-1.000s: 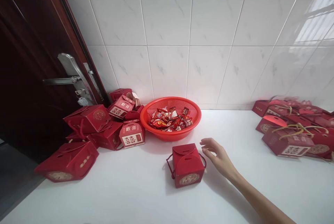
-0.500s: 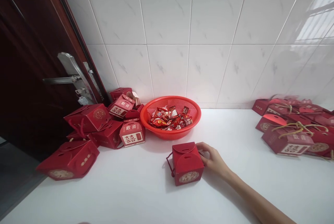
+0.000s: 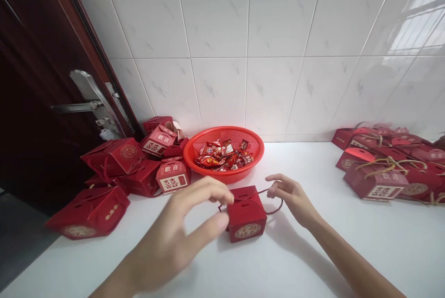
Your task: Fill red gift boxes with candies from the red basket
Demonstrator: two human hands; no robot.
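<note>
A small red gift box [image 3: 246, 217] with a gold round emblem on its front stands upright on the white table, its top flaps folded together. Above and left of it, my left hand [image 3: 177, 228] is open, thumb and fingers apart near the box's left edge. At the box's right side, my right hand [image 3: 292, 198] has its thumb and fingers closed on the dark red cord handle [image 3: 281, 206], which loops outward from the box. A second cord handle shows partly at the left side, mostly hidden by my left hand.
Behind the box is a red plastic basket [image 3: 224, 177] of wrapped candies [image 3: 222, 154]. Several red boxes [image 3: 118, 163] are piled at left by a dark door [image 3: 31, 85]. More boxes, some with twine handles [image 3: 378, 184], lie at right. A tiled wall [image 3: 219, 94] stands behind.
My left hand has come into view from below and reached the box's left side. My right hand has moved slightly up and right, drawing the right cord handle outward.
</note>
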